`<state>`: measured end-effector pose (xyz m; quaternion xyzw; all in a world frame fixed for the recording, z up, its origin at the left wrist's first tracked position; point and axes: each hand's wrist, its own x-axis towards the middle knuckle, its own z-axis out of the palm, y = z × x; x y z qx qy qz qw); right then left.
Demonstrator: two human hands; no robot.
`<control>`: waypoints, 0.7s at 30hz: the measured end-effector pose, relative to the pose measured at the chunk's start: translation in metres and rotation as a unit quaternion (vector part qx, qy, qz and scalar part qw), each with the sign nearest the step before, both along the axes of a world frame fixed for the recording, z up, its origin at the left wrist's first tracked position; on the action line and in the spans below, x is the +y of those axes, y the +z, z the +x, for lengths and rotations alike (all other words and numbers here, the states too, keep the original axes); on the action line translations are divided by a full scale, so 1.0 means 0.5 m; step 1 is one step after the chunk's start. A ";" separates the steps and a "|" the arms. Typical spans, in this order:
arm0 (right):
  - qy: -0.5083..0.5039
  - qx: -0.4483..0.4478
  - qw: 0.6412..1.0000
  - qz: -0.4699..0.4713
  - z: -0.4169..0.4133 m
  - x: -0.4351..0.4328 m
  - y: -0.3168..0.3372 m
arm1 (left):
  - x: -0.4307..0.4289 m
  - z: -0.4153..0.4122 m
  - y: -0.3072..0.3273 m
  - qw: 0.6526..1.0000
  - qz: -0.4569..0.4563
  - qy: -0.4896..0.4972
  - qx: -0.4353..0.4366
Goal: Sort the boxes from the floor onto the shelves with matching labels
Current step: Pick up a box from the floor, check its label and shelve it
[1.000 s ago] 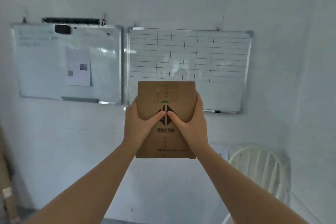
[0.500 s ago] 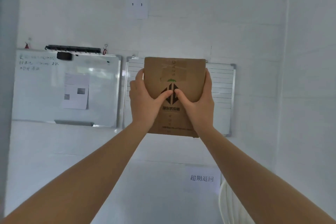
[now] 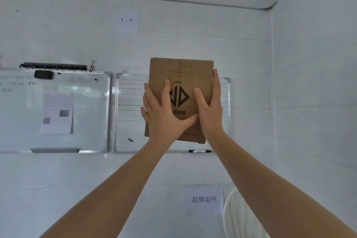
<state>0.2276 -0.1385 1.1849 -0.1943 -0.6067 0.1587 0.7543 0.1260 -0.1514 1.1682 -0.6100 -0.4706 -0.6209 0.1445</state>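
I hold a flat brown cardboard box (image 3: 181,75) with a black diamond logo and a green mark upright at arm's length, in front of the white wall. My left hand (image 3: 164,116) grips its left edge, thumb across the printed face. My right hand (image 3: 209,108) grips its right edge, thumb on the face as well. A small paper label reading "1 - 3" (image 3: 126,22) is stuck high on the wall, up and left of the box. No shelf is in view.
Two whiteboards hang on the wall: one at left (image 3: 54,112) with a taped sheet, a gridded one (image 3: 131,112) behind the box. A paper sign with Chinese characters (image 3: 204,199) sits low on the wall. A white chair back (image 3: 237,216) stands at lower right. The wall corner lies to the right.
My view has tilted upward and the box has risen with both hands. The "1 - 3" label and the ceiling edge have come into view; my thumbs have spread apart on the box face.
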 end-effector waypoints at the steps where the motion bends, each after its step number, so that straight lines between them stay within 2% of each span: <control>1: 0.020 0.014 1.000 -0.006 0.001 -0.004 0.000 | -0.003 0.006 0.006 1.000 -0.007 -0.001 -0.007; 4: 0.034 0.022 0.999 -0.008 -0.001 -0.015 0.005 | -0.009 0.016 0.021 0.997 -0.028 -0.040 -0.057; 10: -0.063 -0.034 0.997 0.023 -0.023 -0.027 0.006 | -0.006 0.025 0.035 0.979 -0.074 -0.105 -0.160; 14: -0.061 -0.027 0.998 0.022 -0.017 -0.025 0.005 | -0.009 0.022 0.044 0.976 -0.063 -0.121 -0.172; 17: -0.030 -0.029 0.999 0.021 0.001 -0.028 0.006 | -0.012 0.003 0.050 0.982 -0.049 -0.112 -0.145; 19: -0.021 0.004 0.999 -0.023 0.016 -0.028 0.008 | -0.014 -0.009 0.054 0.983 -0.054 -0.122 -0.126; 21: 0.012 0.017 0.992 -0.124 0.035 -0.025 0.013 | -0.018 -0.016 0.058 0.979 -0.075 -0.151 -0.116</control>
